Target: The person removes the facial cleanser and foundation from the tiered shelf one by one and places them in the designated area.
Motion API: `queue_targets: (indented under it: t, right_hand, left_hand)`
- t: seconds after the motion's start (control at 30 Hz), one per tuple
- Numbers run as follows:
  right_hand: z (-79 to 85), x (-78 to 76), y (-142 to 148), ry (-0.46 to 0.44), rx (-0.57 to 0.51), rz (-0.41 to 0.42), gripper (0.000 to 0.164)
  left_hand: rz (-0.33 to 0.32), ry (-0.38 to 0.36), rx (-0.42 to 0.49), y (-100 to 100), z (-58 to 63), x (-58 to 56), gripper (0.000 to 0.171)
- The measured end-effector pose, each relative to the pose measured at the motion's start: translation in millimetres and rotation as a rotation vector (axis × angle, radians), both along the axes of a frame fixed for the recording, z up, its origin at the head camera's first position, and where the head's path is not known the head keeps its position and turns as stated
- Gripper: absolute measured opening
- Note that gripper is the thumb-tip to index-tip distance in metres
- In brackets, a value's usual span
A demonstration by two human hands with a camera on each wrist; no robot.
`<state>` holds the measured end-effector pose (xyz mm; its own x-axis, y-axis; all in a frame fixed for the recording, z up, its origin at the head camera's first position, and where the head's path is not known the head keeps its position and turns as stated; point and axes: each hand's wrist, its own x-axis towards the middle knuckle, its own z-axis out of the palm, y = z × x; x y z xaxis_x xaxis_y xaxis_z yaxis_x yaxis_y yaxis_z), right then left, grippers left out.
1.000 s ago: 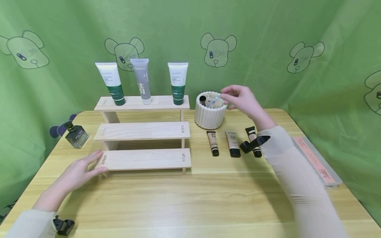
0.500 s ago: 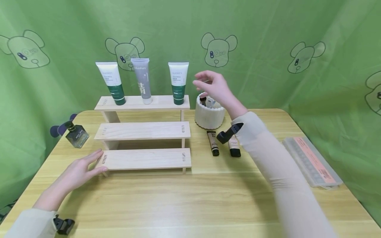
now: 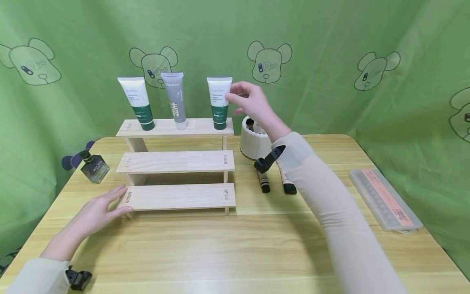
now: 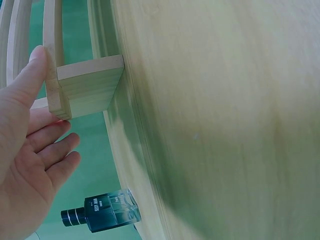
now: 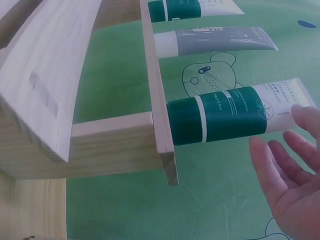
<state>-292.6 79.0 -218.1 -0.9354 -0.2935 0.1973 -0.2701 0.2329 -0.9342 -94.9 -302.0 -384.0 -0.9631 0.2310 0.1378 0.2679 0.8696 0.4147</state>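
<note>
A three-step wooden display rack [image 3: 178,197] stands on the table, its top step carrying three upright tubes. Two are white-and-green tubes, at the left [image 3: 136,104] and right [image 3: 220,102]; a grey tube [image 3: 175,100] is between them. At the lowest step's left end, my left hand [image 3: 96,210] grips the board, thumb in front and forefinger behind, as the left wrist view shows. My right hand [image 3: 253,102] is at the right-hand white-and-green tube [image 5: 235,114], thumb and fingers spread about its upper end, not closed round it. Whether they touch it, I cannot tell.
A white ribbed brush holder [image 3: 253,143] stands right of the rack, partly behind my right forearm. Small cosmetic tubes [image 3: 264,183] lie in front of it. A dark perfume bottle [image 3: 94,166] is at the left, a clear plastic case [image 3: 385,200] at the right.
My right hand has moved left from beside the brush holder, over it, to the right-hand white-and-green tube. My left hand and the rack have stayed put.
</note>
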Motion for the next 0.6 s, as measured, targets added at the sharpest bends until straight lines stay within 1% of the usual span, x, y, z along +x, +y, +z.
queue_targets:
  t: [0.33,0.6]
  right_hand:
    - [1.1,-0.5,-3.2,-0.005,-0.043,0.011,0.031]
    - [0.1,0.8,-3.5,0.017,-0.08,0.028,0.029]
  left_hand:
    - [-0.001,0.004,0.001,0.7,-0.1,0.4,0.07]
    - [-0.005,0.012,0.0,0.2,-0.6,0.3,0.07]
